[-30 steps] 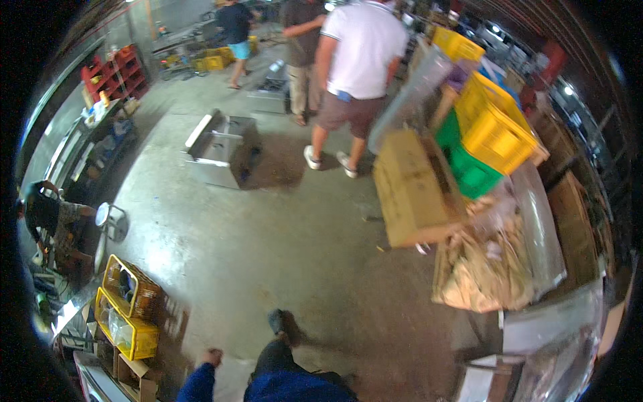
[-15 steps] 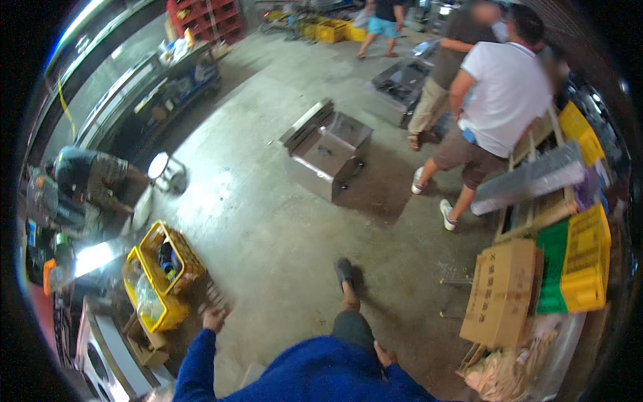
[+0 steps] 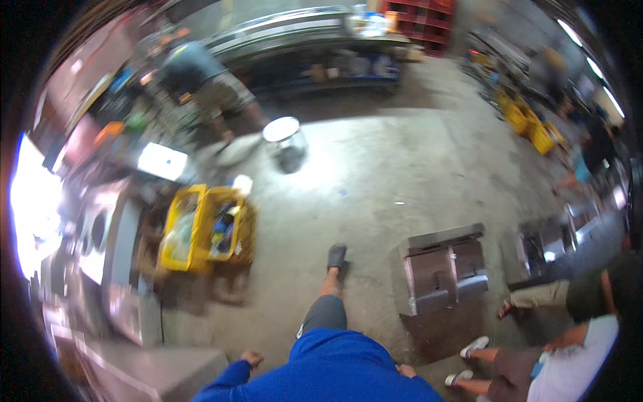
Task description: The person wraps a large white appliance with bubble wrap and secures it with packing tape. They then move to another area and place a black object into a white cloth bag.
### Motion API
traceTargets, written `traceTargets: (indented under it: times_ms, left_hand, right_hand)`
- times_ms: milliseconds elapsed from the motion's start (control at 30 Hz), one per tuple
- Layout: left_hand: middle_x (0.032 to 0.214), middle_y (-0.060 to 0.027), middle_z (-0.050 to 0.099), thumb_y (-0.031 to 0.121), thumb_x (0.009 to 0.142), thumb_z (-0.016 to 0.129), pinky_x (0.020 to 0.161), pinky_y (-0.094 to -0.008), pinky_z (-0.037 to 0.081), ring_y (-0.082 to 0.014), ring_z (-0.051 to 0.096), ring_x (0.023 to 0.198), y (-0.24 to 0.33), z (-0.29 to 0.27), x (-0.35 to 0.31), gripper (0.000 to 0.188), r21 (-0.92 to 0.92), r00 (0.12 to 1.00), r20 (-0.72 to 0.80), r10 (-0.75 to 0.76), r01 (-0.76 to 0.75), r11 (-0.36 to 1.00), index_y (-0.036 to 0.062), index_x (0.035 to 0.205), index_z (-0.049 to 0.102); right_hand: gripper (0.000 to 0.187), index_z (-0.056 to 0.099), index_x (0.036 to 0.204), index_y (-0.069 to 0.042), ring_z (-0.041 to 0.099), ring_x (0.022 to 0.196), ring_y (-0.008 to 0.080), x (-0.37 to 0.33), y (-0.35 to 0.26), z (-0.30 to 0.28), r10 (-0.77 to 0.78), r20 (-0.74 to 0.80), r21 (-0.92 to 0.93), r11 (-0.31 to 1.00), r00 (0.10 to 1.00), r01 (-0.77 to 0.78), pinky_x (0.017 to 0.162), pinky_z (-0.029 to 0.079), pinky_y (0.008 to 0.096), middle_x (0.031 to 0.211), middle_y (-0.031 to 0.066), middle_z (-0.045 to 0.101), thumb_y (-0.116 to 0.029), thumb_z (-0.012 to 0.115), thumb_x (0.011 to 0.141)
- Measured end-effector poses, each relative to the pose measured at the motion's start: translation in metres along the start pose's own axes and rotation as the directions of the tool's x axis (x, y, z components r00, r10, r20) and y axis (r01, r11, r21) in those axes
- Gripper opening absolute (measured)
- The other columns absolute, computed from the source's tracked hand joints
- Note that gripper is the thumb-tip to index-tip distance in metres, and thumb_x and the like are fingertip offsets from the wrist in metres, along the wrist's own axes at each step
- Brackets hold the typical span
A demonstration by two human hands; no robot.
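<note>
My left hand hangs low at my side, beyond the cuff of my blue sleeve. It is small and blurred, its fingers cannot be made out, and no held thing shows. A shiny metal box is the thing nearest to it, on its left. Close against my right side is my right hand, mostly covered by my body and sleeve. Ahead on the right, a stainless steel unit with two compartments stands on the floor, apart from both hands.
Two yellow crates with mixed items sit at left. Beyond them are a round stool and a bending person. A long workbench lines the back. People stand at lower right beside another metal unit.
My view has swung left, so the steel unit and people shift to the lower right and the crates toward the middle. My left hand has drawn back closer to my body.
</note>
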State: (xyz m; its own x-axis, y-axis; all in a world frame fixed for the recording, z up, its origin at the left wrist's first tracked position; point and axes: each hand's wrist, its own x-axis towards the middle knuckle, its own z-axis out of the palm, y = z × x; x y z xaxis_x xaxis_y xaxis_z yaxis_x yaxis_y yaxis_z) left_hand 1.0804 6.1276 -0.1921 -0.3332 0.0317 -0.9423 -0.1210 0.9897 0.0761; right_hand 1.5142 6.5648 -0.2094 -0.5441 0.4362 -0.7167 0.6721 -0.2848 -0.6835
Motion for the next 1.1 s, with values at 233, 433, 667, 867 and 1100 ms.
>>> traceTargets:
  times_ms: [233,433,667,867,1100]
  left_hand:
    - [0.085,-0.0096,0.069,0.041,0.090,0.061,0.062,-0.0479,0.054,-0.0299,0.067,0.067,0.416,-0.159,0.118,0.036,0.079,0.968,0.039,0.247,-0.249,0.965,0.0124,0.110,0.070]
    - [0.086,-0.0086,0.066,0.040,0.089,0.058,0.050,-0.0514,0.050,-0.0329,0.065,0.063,0.827,-0.383,0.190,0.028,0.058,0.810,-0.153,0.566,-0.564,0.823,0.0167,0.099,0.070]
    - [0.100,-0.0091,0.066,0.052,0.096,0.056,0.060,-0.0413,0.051,-0.0225,0.063,0.076,1.336,-0.391,0.181,0.042,-0.021,0.451,-0.187,0.873,-0.890,0.455,0.0145,0.115,0.061]
    - [0.093,-0.0108,0.067,0.046,0.095,0.058,0.060,-0.0406,0.050,-0.0226,0.063,0.073,1.475,-0.063,0.177,0.037,0.453,0.676,0.501,0.540,-0.737,0.503,0.0108,0.105,0.063]
    - [0.084,-0.0127,0.068,0.040,0.093,0.060,0.059,-0.0398,0.050,-0.0227,0.064,0.069,1.744,0.184,0.105,0.034,0.489,0.507,0.795,0.334,-0.861,0.143,0.0066,0.093,0.066]
  right_hand:
    - [0.053,0.063,0.123,-0.008,0.065,0.105,0.0365,0.243,-0.067,-0.071,-0.017,0.251,-0.551,0.820,0.968,0.157,0.085,0.052,0.0478,0.109,0.0204,0.069,-0.053,0.054,0.097]
    - [0.066,0.062,0.127,-0.016,0.064,0.083,0.0216,0.268,-0.281,-0.158,0.512,0.161,0.698,0.546,0.844,-0.464,0.076,0.053,0.0415,0.106,0.0086,0.066,-0.066,0.063,0.085]
    - [0.056,0.063,0.117,-0.008,0.063,0.089,0.0288,0.472,-0.294,-0.266,0.540,-0.188,0.299,0.827,0.821,-0.476,0.076,0.049,0.0453,0.103,0.0142,0.064,-0.056,0.062,0.088]
    - [0.049,0.061,0.119,-0.006,0.063,0.103,0.0394,0.530,-0.436,-0.621,-0.024,-0.617,-0.209,0.969,0.787,-0.134,0.091,0.049,0.0499,0.110,0.0214,0.067,-0.045,0.062,0.089]
    - [0.029,0.061,0.101,-0.007,0.064,0.088,0.0345,0.503,-0.521,-1.041,-0.030,-0.914,-0.075,0.993,0.405,-0.095,0.079,0.051,0.0470,0.092,0.0169,0.065,-0.033,0.063,0.088]
